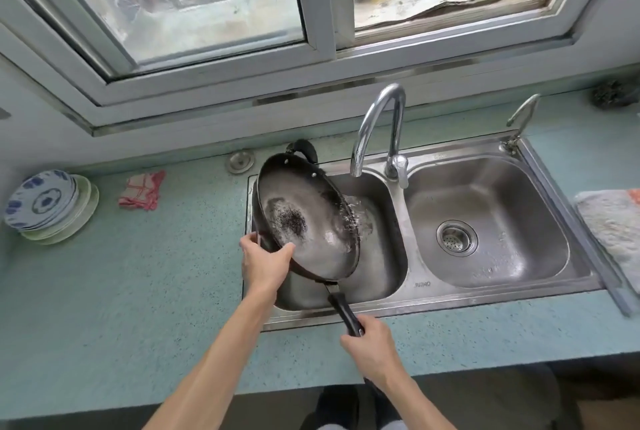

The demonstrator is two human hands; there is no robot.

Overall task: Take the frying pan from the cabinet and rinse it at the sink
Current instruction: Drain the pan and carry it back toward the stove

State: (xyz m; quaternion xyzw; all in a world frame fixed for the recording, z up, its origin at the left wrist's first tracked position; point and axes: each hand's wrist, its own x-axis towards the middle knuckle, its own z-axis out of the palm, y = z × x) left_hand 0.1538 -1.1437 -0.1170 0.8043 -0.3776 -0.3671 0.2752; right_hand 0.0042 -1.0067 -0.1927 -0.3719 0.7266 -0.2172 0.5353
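A dark frying pan is held tilted over the left basin of a steel double sink, its inside facing right and up. Water spills off its right rim into the basin. My left hand grips the pan's near-left rim, fingers over the edge. My right hand is closed around the end of the pan's black handle. The chrome faucet arches above the left basin, its spout just right of the pan.
The right basin holds only a drain strainer. A stack of plates and a red-checked cloth lie on the green counter at left. A grey towel lies at right. A small second tap stands behind the sink.
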